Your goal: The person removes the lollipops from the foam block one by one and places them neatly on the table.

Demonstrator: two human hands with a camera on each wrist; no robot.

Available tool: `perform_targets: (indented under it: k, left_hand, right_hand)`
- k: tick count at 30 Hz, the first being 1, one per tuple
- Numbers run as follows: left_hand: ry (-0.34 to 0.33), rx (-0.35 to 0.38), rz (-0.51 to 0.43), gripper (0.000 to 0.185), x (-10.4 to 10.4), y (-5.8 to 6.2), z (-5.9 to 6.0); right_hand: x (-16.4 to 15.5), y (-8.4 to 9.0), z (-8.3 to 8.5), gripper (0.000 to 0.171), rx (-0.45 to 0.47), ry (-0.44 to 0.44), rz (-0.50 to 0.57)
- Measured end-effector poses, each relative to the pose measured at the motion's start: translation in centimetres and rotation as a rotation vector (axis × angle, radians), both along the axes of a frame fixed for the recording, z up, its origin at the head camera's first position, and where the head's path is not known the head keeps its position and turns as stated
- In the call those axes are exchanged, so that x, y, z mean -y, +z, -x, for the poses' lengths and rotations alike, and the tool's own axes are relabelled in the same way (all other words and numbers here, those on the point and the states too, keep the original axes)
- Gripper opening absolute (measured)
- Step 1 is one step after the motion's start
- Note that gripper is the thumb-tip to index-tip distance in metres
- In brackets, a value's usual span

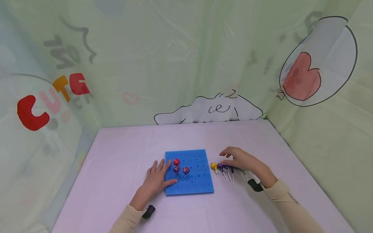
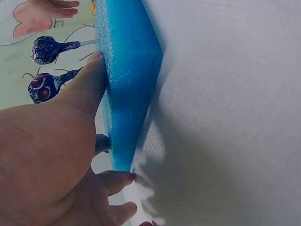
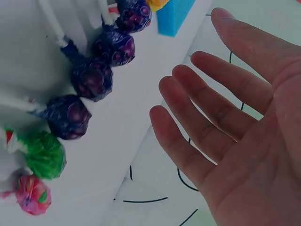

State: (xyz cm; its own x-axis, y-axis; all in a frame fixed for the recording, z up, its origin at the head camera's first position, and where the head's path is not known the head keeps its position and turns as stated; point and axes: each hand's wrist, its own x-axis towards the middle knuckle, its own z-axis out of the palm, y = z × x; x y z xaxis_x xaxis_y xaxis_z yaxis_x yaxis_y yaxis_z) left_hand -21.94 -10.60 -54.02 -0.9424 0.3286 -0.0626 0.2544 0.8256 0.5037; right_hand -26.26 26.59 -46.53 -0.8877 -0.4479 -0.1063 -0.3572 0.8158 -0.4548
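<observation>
A blue foam board (image 1: 201,186) dotted with small holes lies on the table. Toward its left side stand a red lollipop (image 1: 176,161), a dark blue lollipop (image 1: 176,169) and a red-and-blue lollipop (image 1: 186,170), sticks down in the foam. My left hand (image 1: 155,179) rests on the board's left edge, thumb and fingers spread. My right hand (image 1: 239,159) hovers over a row of loose lollipops right of the board, fingers apart and holding nothing. That row has a yellow lollipop (image 1: 214,166), several purple lollipops (image 3: 91,78), a green lollipop (image 3: 45,155) and a pink lollipop (image 3: 33,194).
The table (image 1: 122,152) has a pale cloth over it. Printed curtains (image 1: 163,64) hang behind and along both sides. Each wrist wears a black strap device, such as the left wrist device (image 1: 149,212).
</observation>
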Motion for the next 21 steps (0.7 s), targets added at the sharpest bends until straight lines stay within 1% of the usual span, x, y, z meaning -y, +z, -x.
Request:
perform_targets:
  k: [5, 11, 14, 17, 21]
  left_hand:
    - [0.001, 0.003, 0.003, 0.086, 0.0, 0.0, 0.0]
    - [0.001, 0.008, 0.019, 0.087, 0.0, -0.1, 0.2]
    - [0.001, 0.009, 0.013, 0.087, 0.0, 0.0, 0.2]
    - [0.002, 0.01, 0.008, 0.086, -0.1, 0.1, 0.2]
    - [0.0, 0.01, 0.009, 0.086, -0.1, 0.1, 0.0]
  right_hand:
    - [1.0, -0.1, 0.1, 0.038, -0.009, 0.022, 0.005]
    - [2.4, -0.1, 0.1, 0.04, -0.023, 0.05, 0.018]
    - [3.2, -0.1, 0.1, 0.04, -0.027, 0.056, 0.016]
    - [4.1, 0.0, -0.2, 0.04, -0.03, 0.061, 0.018]
    - [5.4, -0.1, -0.9, 0.038, -0.043, 0.089, 0.047]
